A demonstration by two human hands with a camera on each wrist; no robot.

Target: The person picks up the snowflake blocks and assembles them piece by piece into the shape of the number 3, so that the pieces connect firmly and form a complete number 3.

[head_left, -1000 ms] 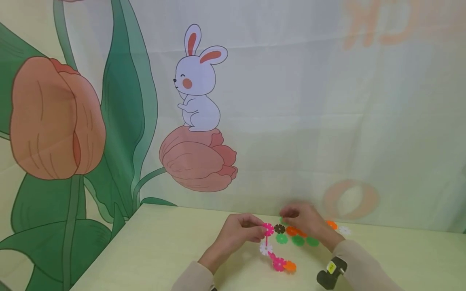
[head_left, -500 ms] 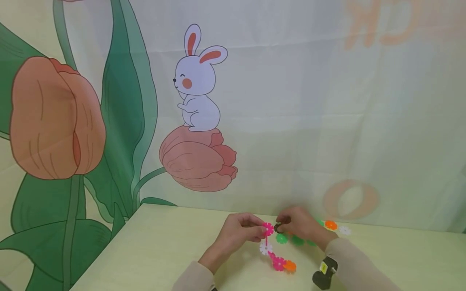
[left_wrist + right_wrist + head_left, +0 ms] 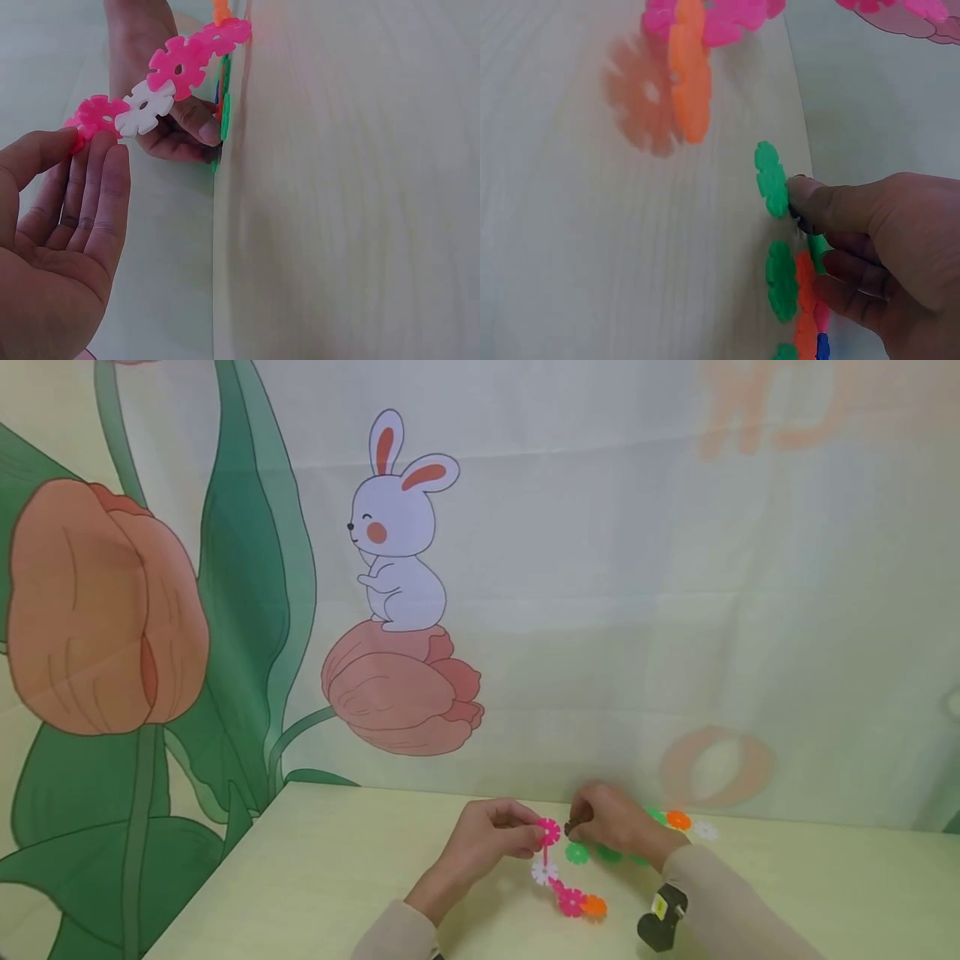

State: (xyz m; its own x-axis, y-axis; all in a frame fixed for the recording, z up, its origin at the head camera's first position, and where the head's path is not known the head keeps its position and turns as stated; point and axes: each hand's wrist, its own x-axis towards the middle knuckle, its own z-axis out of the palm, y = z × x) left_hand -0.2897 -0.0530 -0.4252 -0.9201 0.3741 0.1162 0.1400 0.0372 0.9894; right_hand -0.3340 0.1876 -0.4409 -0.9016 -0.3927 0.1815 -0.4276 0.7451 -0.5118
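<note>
1. Left hand pinches the top pink disc of the snowflake chain.
2. Right hand pinches a dark brown disc just beside it, above loose green discs on the tabletop.

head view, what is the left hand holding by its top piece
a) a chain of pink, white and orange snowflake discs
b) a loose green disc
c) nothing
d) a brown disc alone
a: the left hand pinches the top pink disc of the chain, which runs down through a white disc to pink and orange ones on the table.
</note>
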